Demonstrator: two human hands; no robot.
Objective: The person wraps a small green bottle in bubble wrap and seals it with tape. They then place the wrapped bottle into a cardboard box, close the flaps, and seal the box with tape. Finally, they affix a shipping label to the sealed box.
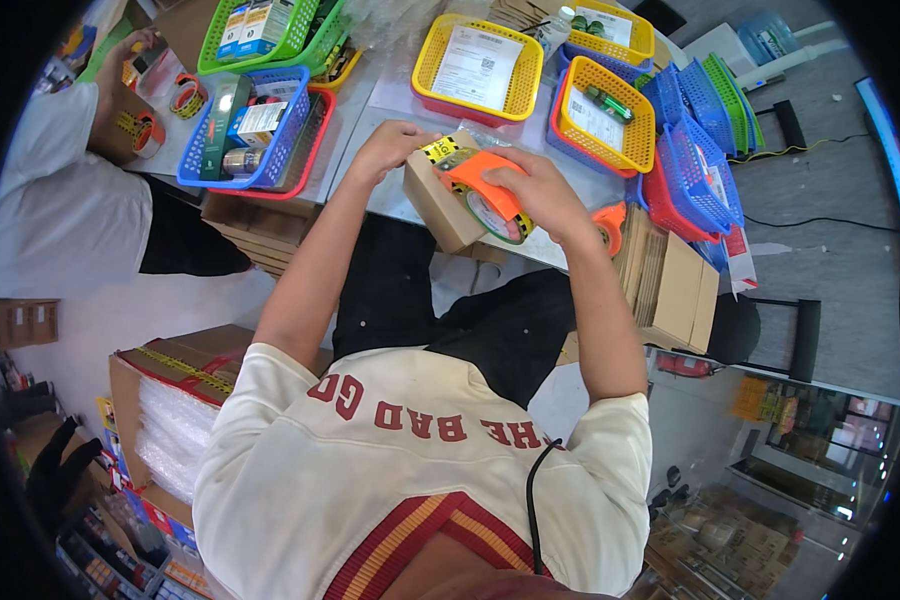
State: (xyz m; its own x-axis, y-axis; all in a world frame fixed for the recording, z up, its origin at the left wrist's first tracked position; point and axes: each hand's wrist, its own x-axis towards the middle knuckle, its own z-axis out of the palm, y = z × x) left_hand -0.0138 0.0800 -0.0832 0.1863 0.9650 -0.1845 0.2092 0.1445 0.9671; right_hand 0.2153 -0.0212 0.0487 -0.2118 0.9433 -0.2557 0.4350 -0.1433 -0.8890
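My right hand (540, 187) grips an orange handheld tape dispenser (487, 180) loaded with a roll of yellow-and-black printed tape (523, 227). The dispenser's head rests at the top of a small brown cardboard box (442, 206), which is tilted near the table's front edge. A strip of the yellow warning tape (440, 149) lies across the box's upper end. At that end my left hand (394, 150) has its fingertips on the box and tape. Part of the box is hidden behind the dispenser.
Yellow basket (529, 101) with a paper slip lies ahead; another yellow basket (647, 154) holds a green item. A blue basket (190, 171) of boxed goods stands left, near a co-worker's arm (109, 75). Flattened cartons (671, 285) and a second orange dispenser (610, 217) lie right.
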